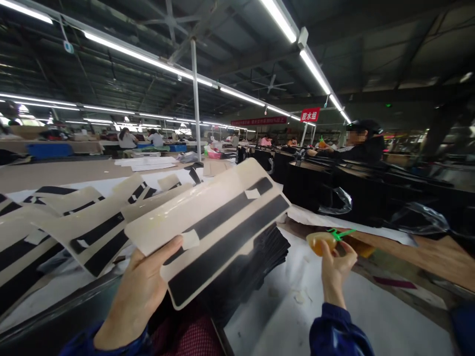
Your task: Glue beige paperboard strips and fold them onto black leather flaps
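Observation:
My left hand point(139, 287) grips the lower left edge of a cream panel point(222, 207), with the thumb on its face. The panel is tilted up and bears two black strips and small pale patches. In my right hand point(337, 264), pinched between thumb and fingers, is a rounded amber glue bottle point(317, 243) with a green top, held off to the right of the panel. Below the panel lies a fanned stack of black pieces point(263, 262), partly hidden by it. Similar cream panels point(89, 232) with black strips lie overlapping at the left.
White sheeting point(274, 316) covers the table in front of me. Black bags point(315, 183) with clear plastic on the handles line the right side. Brown board point(419, 252) lies at the right. Across from me, a co-worker point(363, 141) in dark clothing stands behind the bags.

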The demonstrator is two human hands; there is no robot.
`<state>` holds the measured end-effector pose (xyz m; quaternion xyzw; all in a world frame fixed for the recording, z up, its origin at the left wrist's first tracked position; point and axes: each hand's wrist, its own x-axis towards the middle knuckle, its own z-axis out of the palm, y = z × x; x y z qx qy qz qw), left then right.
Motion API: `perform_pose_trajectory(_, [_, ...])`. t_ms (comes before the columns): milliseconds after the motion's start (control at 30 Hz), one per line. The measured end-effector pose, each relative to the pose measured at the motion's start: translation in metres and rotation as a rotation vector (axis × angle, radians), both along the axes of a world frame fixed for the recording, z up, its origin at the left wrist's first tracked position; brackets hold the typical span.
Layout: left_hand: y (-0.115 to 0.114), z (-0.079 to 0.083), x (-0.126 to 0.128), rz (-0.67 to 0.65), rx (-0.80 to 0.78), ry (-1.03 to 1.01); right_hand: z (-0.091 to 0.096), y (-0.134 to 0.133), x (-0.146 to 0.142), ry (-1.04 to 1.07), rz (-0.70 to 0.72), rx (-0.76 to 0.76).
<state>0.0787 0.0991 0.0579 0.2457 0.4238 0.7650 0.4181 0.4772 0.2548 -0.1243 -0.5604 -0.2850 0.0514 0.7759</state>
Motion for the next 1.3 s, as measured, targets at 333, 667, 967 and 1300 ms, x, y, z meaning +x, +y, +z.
perform_pose_trajectory(333, [0.006,-0.011,0.035,-0.189,-0.076,0.011,-0.052,0.011,0.015,-0.059,-0.024,-0.233])
perform_pose_trajectory(667, [0.013,-0.085,0.13,-0.563,-0.067,0.283,-0.058,-0.008,0.059,0.131,-0.309,-0.229])
perform_pose_trajectory(967, [0.015,-0.114,0.191,-0.686,0.162,0.573,-0.06,-0.017,0.082,0.16,-0.528,-0.249])
perform_pose_trajectory(1300, [0.063,-0.161,0.259,-0.626,0.133,0.64,-0.066,-0.03,0.074,0.035,-0.638,-0.546])
